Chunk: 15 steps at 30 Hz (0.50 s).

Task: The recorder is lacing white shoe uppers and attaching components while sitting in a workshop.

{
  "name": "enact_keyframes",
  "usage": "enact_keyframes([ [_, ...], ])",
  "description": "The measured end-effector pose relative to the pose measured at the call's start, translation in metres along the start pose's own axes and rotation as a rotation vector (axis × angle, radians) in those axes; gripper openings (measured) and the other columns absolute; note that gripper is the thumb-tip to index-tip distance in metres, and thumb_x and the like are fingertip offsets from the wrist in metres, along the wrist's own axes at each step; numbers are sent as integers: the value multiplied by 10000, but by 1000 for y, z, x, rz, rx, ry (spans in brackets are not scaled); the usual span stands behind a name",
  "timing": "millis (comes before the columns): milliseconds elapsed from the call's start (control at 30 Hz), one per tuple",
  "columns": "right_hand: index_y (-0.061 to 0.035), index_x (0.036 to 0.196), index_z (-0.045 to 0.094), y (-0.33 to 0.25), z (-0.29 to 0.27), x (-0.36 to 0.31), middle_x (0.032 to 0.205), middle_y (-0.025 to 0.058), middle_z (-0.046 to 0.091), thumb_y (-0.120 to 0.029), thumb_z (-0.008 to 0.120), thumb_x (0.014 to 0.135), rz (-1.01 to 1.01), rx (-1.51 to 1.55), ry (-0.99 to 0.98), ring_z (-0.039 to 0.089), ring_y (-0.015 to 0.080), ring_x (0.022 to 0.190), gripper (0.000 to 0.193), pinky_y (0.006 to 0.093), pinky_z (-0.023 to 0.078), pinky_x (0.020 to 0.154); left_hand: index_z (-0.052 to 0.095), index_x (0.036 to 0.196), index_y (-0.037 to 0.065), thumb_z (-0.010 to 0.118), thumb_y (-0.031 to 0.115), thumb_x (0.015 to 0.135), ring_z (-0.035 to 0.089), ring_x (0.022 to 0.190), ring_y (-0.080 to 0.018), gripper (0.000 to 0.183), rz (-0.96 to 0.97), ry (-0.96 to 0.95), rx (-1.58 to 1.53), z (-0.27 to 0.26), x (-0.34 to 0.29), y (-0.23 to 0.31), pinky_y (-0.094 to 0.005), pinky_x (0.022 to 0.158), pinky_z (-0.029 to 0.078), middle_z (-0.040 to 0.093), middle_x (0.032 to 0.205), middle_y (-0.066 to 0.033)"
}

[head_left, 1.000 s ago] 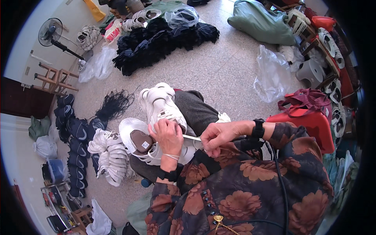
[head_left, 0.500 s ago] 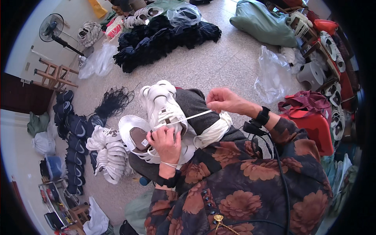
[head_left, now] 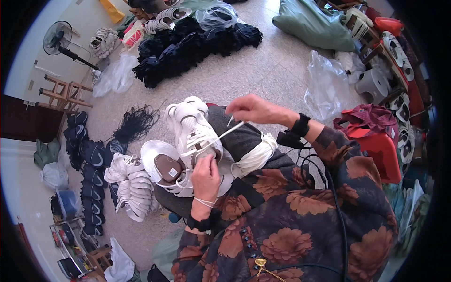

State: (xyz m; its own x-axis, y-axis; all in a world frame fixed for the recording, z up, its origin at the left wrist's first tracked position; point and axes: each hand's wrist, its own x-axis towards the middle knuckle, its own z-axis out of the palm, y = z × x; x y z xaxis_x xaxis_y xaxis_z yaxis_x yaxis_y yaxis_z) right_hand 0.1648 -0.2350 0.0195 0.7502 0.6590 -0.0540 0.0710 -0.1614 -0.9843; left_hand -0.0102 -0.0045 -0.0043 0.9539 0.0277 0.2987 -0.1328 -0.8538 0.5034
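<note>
A white sneaker upper [head_left: 191, 128] lies across my lap, with white lace threaded through some of its eyelets. My left hand [head_left: 206, 177] is closed at its lacing opening, fingertips pinched on the edge; a thin white band circles that wrist. Above and to the right, my right hand [head_left: 256, 109] is closed on a white shoelace [head_left: 230, 133], which runs from the eyelets up toward the fingers. Beside the left hand, a second white upper [head_left: 157, 155] shows its brown lining and a small label. A bundle of white laces [head_left: 258, 155] rests on my right thigh.
Stacked white uppers [head_left: 131, 185] hang left of my knee. Dark blue uppers [head_left: 91, 174] and black laces [head_left: 136, 122] lie on the floor. Ahead is a large black pile [head_left: 192, 49]. A red stool [head_left: 376, 150] stands right; a black cable [head_left: 336, 202] crosses my clothing.
My right hand has moved left and slightly up, and the taut lace has become a slack bend. My left fingers have drawn together, and the hand has shifted slightly right.
</note>
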Motion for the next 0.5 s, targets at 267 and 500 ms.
enact_keyframes([
  [267,15,964,655,21,58,-5,853,161,681,-70,586,884,-127,-248,-74,673,296,829,135,385,520,753,674,996,-30,639,35,888,649,662,-193,131,-192,-74,-276,23,14,1,-324,610,496,675,838,-143],
  [500,10,885,642,36,78,-9,872,191,664,-120,612,864,-275,-358,69,657,381,867,135,437,516,758,671,994,-46,646,21,887,649,670,-166,129,-180,0,-323,24,12,4,-294,620,512,657,845,-113],
])
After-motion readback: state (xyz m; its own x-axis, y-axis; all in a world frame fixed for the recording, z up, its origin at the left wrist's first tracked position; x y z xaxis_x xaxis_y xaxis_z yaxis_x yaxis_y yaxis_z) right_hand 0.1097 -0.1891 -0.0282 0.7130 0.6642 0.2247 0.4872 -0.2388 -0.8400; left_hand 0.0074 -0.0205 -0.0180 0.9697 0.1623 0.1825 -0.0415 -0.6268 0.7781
